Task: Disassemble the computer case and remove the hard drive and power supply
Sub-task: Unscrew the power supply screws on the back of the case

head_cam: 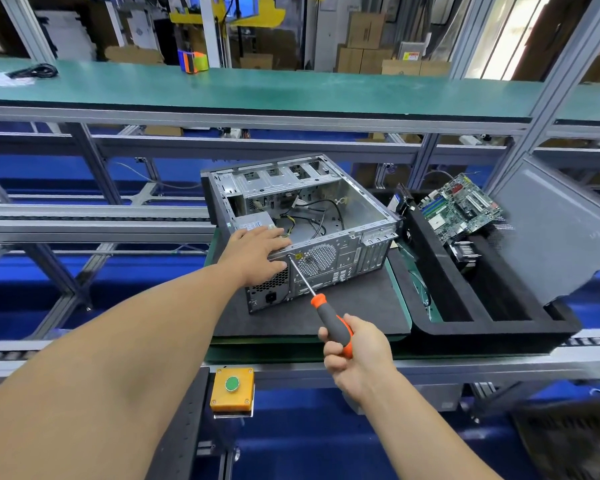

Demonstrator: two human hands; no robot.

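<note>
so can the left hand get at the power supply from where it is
Probably yes: the left hand already rests on the power supply at the open computer case, side panel off, nothing covering it; the screwdriver works the rear.

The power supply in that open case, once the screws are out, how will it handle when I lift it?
The power supply is a metal box, so likely stiff and fairly heavy. Its cables trail loose across the case floor, so they may drag or snag.
</note>
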